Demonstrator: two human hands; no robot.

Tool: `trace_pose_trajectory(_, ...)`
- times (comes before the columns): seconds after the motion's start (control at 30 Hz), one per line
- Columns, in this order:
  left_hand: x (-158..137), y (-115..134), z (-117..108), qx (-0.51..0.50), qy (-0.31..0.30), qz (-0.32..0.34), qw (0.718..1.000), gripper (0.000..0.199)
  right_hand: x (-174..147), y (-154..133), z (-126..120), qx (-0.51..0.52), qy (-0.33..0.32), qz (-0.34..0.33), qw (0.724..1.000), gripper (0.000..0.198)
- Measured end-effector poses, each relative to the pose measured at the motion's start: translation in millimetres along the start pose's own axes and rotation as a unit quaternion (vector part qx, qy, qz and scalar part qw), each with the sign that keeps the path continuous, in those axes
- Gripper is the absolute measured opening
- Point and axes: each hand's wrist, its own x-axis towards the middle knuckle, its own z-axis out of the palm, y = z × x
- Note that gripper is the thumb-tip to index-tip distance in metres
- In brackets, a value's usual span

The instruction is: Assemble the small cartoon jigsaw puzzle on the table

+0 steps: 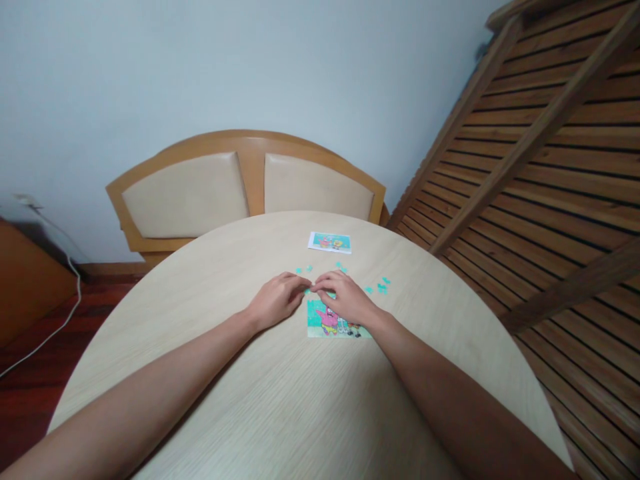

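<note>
A partly assembled jigsaw puzzle (329,323) with a pink cartoon figure on a teal background lies flat on the table. My left hand (279,299) is closed at its upper left corner, with a small teal jigsaw piece (307,291) at the fingertips. From the other side my right hand (344,293) reaches over the puzzle and covers its upper right part. Its fingers are bent together and their tips meet the left fingertips. Whatever the right fingers pinch is hidden.
Loose teal pieces lie beyond the hands (309,268) and to the right (383,289). A folded picture sheet (330,243) lies farther back on the round table (240,400). Behind stands a padded headboard (255,180); a slatted wooden frame (530,153) leans at the right.
</note>
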Motion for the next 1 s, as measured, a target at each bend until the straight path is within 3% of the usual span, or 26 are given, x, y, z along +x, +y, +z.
trace_pose_trajectory(0.37, 2.4, -3.3, 2.2, -0.034, 0.004, -0.032, 0.999, 0.022, 0.4, -1.9, -0.8, -0.008, -0.008, 0.008, 1.0, 0.021)
trace_pose_trajectory(0.6, 2.9, 1.0, -1.2, -0.03, -0.008, -0.031, 0.999, 0.02, 0.5, -3.4, -1.6, -0.003, -0.004, 0.01, 1.0, 0.009)
trace_pose_trajectory(1.0, 2.4, -0.4, -0.4, -0.015, -0.016, -0.019, 1.0, 0.02, 0.9, -4.2, -2.9, 0.003, -0.005, -0.007, 1.0, 0.013)
